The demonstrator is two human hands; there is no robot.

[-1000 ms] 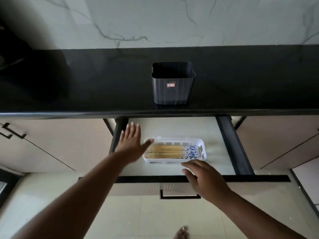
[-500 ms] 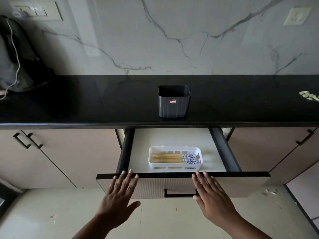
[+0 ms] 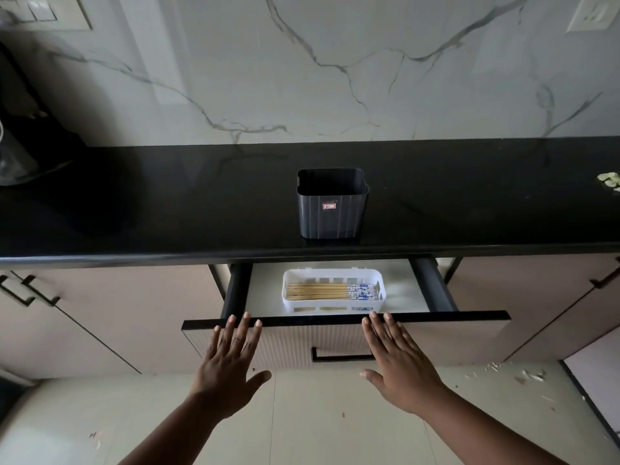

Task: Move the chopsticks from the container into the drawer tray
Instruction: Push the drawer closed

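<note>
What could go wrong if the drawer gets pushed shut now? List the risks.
1. Both the left hand and the right hand have fingertips at the drawer front's top edge; they could get pinched under the counter.
2. The tray sits loose at the drawer's front; a hard push might slide it and scatter the chopsticks.
3. The container stands near the counter edge; a jolt could tip it.

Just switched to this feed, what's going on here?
A person has both hands flat against the front of the open drawer, left hand and right hand, holding nothing. The chopsticks lie in the white tray inside the drawer. The dark container stands on the black counter with no chopsticks showing.
</note>
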